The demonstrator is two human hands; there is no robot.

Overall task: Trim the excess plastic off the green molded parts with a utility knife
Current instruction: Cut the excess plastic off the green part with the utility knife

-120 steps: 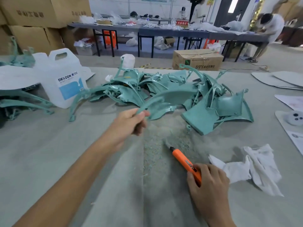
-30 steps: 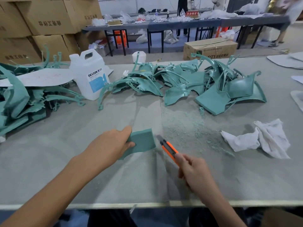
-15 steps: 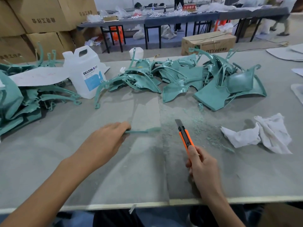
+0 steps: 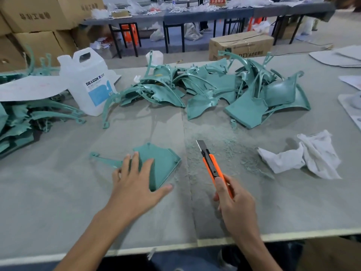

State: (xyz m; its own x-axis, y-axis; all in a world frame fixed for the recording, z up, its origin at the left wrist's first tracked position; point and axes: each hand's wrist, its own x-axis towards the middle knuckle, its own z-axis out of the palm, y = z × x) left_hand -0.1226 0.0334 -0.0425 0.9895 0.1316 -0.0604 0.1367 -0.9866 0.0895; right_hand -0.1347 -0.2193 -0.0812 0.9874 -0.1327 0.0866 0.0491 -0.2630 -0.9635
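A green molded part [image 4: 163,163] lies flat on the grey table [image 4: 58,202] in front of me, a thin arm sticking out to its left. My left hand [image 4: 134,184] presses down on its near left side with fingers spread and straight. My right hand [image 4: 235,204] grips the orange utility knife [image 4: 212,165], blade out and pointing away from me, just right of the part and apart from it. A pile of green parts [image 4: 224,90] sits at the back middle, another heap [image 4: 21,122] at the far left.
A white DEXCON jug [image 4: 88,81] stands at the back left beside a white sheet [image 4: 29,89]. A crumpled white cloth [image 4: 304,155] lies to the right. Green shavings [image 4: 220,141] cover the table's middle. Cardboard boxes, tables and a box on the floor stand beyond.
The part, held on edge half a second ago, now lies flat under my left hand. The knife has stayed to its right, blade pointing away.
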